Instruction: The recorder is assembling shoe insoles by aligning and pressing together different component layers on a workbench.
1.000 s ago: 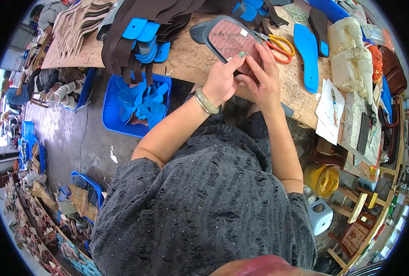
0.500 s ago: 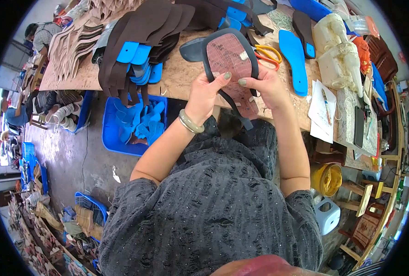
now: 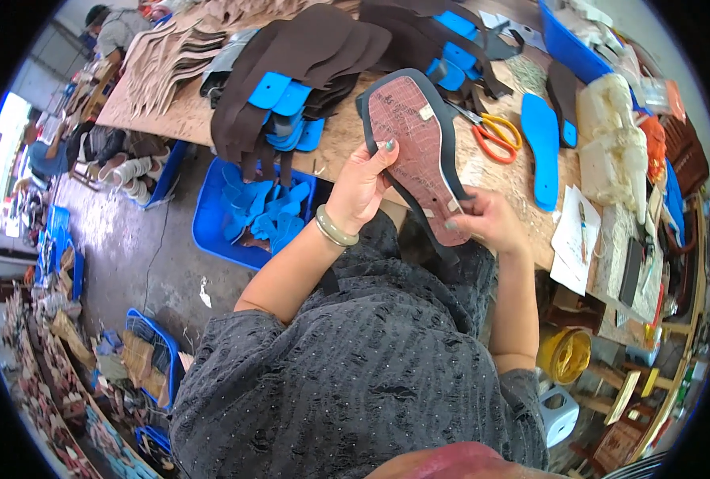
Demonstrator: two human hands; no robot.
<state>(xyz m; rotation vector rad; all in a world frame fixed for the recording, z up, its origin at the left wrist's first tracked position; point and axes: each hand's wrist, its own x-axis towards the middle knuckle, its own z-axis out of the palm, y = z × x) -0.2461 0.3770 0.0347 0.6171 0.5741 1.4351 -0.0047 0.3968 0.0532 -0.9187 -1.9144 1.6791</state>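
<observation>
Both hands hold a reddish-brown textured shoe sole with a dark rim and straps [image 3: 417, 152] above the near edge of the wooden bench [image 3: 339, 140]. The left hand [image 3: 363, 185] grips its left edge, fingers closed; the right hand [image 3: 490, 221] pinches its near end. Orange-handled scissors [image 3: 494, 132] and a blue flat insole [image 3: 541, 148] lie just right.

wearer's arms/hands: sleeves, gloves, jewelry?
No gloves. Left hand and right hand are bare, forearms too. A pale green bangle circles the left wrist. Fingernails are painted teal. Dark grey textured short sleeves end near the elbows.
</observation>
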